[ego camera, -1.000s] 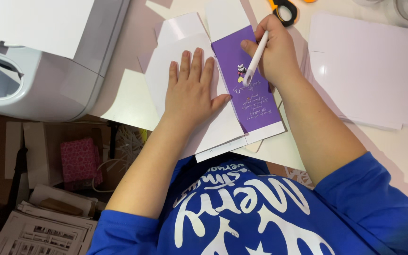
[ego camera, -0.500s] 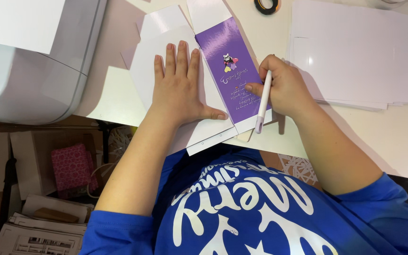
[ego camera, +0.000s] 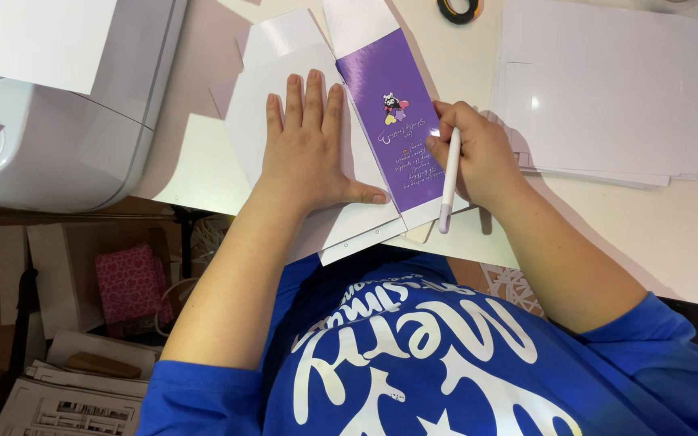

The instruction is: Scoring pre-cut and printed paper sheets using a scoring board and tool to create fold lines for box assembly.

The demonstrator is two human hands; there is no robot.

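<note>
A flat white card box template [ego camera: 284, 73] with a purple printed panel [ego camera: 389, 121] lies on the pale table [ego camera: 656, 234]. My left hand [ego camera: 309, 149] presses flat on the white part, fingers spread, thumb touching the purple panel's lower left edge. My right hand [ego camera: 478, 157] grips a slim white pen-like tool [ego camera: 449, 182] with a lilac tip, held along the purple panel's right edge; the tip rests near the panel's bottom right corner.
A stack of white card sheets [ego camera: 616, 89] lies right of my hand. A grey-white cutting machine [ego camera: 66, 121] stands at the left. A tape roll [ego camera: 458, 8] sits at the top edge. Boxes and a pink patterned bag [ego camera: 129, 287] sit on the floor below left.
My right hand with the tool has moved down the purple panel's right edge toward me. The left hand has stayed pressed on the white card.
</note>
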